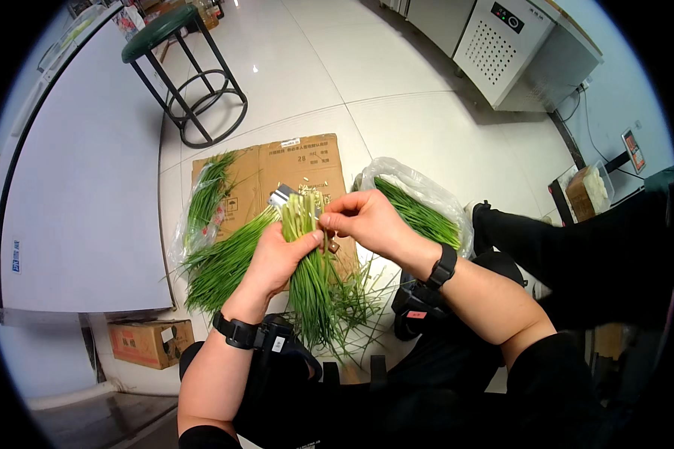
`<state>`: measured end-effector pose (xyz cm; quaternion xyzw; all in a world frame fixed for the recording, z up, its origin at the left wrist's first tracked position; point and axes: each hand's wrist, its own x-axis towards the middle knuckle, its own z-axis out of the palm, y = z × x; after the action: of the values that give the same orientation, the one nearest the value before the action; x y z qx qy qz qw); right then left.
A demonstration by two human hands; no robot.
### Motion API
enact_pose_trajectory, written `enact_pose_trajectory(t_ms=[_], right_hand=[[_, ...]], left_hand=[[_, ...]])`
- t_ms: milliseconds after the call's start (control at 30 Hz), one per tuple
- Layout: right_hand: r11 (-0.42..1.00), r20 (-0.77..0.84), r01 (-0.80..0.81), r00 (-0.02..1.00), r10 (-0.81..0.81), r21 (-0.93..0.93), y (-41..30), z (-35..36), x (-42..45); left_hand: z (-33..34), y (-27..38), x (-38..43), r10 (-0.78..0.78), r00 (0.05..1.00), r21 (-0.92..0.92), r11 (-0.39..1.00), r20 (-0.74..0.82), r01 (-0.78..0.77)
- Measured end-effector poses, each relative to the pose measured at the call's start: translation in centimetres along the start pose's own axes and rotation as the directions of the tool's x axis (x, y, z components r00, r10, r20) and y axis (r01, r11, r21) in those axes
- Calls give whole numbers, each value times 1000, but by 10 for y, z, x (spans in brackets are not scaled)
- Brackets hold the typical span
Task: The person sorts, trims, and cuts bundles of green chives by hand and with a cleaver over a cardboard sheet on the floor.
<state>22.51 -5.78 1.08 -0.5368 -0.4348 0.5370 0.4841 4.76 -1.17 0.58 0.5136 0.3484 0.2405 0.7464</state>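
My left hand (281,255) is closed around a bunch of garlic chives (310,280), pale stem ends up and green leaves hanging down. At the right of the stem ends is my right hand (365,216), thumb and forefinger pinched together; whether a stem is between them cannot be told. A second pile of chives (230,258) lies to the left, beside a cleaver's metal blade (282,194) partly hidden behind the bunch. Cut pale stem bits (314,185) are scattered on the flattened cardboard (247,168). Loose leaves (365,303) lie to the right of the held bunch.
A plastic bag of chives (421,210) is on the right, another bag with chives (202,207) on the left. Farther off stand a green-topped stool (160,33) and a steel refrigerated counter (500,50). A white appliance (84,185) and cardboard box (146,342) are left. Another person's dark-clad leg (561,252) is right.
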Motion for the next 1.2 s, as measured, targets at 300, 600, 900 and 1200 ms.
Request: enact_pose_trajectory(t_ms=[300,600,900,1200], right_hand=[[979,-82,-172,980,181,110,8,-33,7],[979,-143,-105,981,131,177,-1,-54,10],[980,-197,-52,976,90,192,-6,-51,8],[990,2,-134,991,134,34,4,-1,-6]], left_hand=[[-18,-7,12,0,995,-97,995,-102,-10],[-21,-1,1,-42,995,-167,986,-93,27],[-28,1,-6,-43,997,-157,987,-60,33],[-16,1,-4,-97,995,-95,991,0,97]])
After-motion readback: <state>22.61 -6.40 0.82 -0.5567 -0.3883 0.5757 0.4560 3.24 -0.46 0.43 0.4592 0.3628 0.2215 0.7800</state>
